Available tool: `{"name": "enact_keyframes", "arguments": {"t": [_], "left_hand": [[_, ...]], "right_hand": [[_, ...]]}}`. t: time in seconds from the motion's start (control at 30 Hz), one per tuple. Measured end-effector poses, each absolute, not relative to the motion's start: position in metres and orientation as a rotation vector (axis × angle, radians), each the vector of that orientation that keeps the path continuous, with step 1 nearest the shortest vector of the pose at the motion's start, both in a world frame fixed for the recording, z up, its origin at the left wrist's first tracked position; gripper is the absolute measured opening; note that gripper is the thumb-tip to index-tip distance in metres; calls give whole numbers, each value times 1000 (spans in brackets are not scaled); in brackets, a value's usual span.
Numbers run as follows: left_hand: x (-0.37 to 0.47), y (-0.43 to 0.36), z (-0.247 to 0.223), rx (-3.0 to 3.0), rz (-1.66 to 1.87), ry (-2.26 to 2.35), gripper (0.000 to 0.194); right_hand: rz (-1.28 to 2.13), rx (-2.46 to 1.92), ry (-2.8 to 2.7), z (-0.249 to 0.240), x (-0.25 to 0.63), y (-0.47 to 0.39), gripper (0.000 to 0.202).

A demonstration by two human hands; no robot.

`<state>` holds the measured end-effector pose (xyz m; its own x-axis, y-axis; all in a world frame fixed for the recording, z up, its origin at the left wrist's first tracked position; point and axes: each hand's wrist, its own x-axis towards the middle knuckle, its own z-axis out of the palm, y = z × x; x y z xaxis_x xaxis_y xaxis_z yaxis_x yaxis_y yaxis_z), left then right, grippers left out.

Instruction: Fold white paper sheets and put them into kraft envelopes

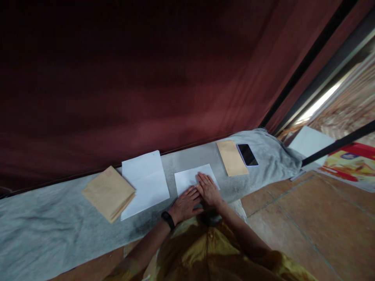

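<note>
- Sheet of plain white paper, just below centre frame, flat on the cloth-covered table. Might be folded, honestly can't tell.
- Long axis runs pretty much left to right, tipping up a bit toward the right.
- Right hand is the nearer one: its fingers lie flat over the sheet's lower right part. No pinch, the grip is flat and not wrapped around anything.
- Left hand is lower and further left, fingers pointing up-right over the bottom edge, up against the other hand. Grip's flat too, nothing held afaict.
- So most of the bare paper is up and left of the right hand's grip.
- Neighbours, all apart from it: bigger white paper to the left, brown envelope to the upper right.
</note>
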<state>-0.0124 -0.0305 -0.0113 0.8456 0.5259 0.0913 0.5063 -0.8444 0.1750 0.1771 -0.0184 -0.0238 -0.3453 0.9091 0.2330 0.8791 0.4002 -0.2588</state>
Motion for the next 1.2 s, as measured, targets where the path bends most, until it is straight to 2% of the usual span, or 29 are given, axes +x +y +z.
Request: {"name": "enact_keyframes", "arguments": {"t": [0.27,0.57,0.8,0.93,1.03,1.2], "left_hand": [[-13,-28,-5,2881,236,841,67],[-18,-51,-29,2586,561,1661,75],[-11,-59,-25,2345,664,2000,72],[22,-45,-16,2353,677,1847,69],[48,-27,-20,2383,763,1695,74],[54,-2,-35,2373,633,1780,76]], "right_hand": [[-4,-1675,-2218,-34,201,-31,58],[-63,-1714,-2155,-39,207,-35,59],[-71,-1717,-2140,-42,206,-35,60],[-54,-1724,-2139,-38,205,-35,59],[-48,-1730,-2148,-36,205,-35,58],[-55,-1723,-2140,-38,206,-35,58]]}}
